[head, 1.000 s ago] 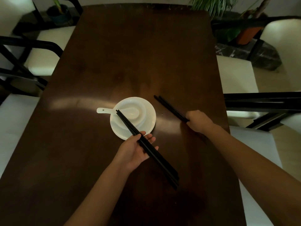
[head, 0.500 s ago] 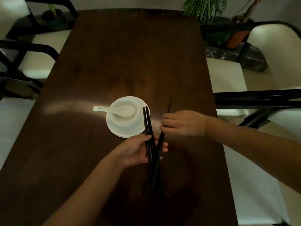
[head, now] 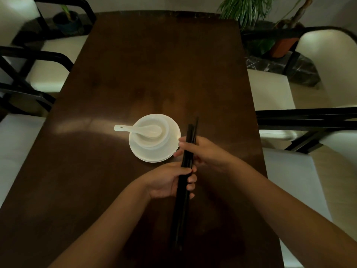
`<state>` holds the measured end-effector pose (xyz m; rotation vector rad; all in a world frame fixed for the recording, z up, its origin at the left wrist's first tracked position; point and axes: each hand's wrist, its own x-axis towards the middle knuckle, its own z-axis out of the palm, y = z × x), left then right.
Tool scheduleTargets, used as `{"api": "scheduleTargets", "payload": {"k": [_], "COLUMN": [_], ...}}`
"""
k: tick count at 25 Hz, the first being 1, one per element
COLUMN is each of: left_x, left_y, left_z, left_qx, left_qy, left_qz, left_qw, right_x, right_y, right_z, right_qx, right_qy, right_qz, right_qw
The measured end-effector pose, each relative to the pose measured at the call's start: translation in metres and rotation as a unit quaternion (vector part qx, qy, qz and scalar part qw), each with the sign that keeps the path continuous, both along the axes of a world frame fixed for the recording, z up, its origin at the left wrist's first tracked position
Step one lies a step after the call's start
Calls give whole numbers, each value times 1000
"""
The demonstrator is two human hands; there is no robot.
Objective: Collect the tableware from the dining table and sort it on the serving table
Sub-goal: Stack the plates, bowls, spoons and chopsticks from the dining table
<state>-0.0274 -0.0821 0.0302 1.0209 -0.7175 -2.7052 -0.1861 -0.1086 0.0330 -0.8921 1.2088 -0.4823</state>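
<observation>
Several black chopsticks (head: 183,206) form one bundle pointing away from me, above the dark wooden dining table (head: 158,70). My left hand (head: 170,180) grips the bundle at its middle. My right hand (head: 202,149) holds the same bundle a little farther up, fingers curled around it. Just left of the hands stands a stack of white plates (head: 170,151) with a white bowl (head: 165,125) on top. A white ceramic spoon (head: 139,130) lies in the bowl, its handle sticking out to the left.
White cushioned chairs with black frames stand along both long sides: left (head: 50,74) and right (head: 270,89). A black armrest (head: 309,120) juts toward the table on the right. Potted plants (head: 249,8) stand beyond the far right corner.
My right hand lifted the pair of chopsticks from the table and brought it left to the pair in my left hand. Both pairs now lie together as one bundle held by both hands.
</observation>
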Motion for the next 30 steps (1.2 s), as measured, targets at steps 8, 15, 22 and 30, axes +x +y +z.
{"api": "scheduleTargets", "payload": {"k": [8,15,22,30], "left_x": [19,-10,-21,-21], "left_y": [18,26,18,22], "left_z": [-54,-57,-43,-47], "left_qx": [54,161,155,176], "left_qy": [-9,127,58,-3], "left_qz": [177,448,494,487], "left_qw": [983,870,854,856], "right_x": [-10,-15,-21,-12], "right_y": [-12,0,-1,2], "right_z": [47,60,58,68], "right_qx": [-216,-287,-143,-75], "right_qy": [69,48,-136,-212], "right_qz": [-206,-272,-351,-362], "right_qw": [952,917,915,904]}}
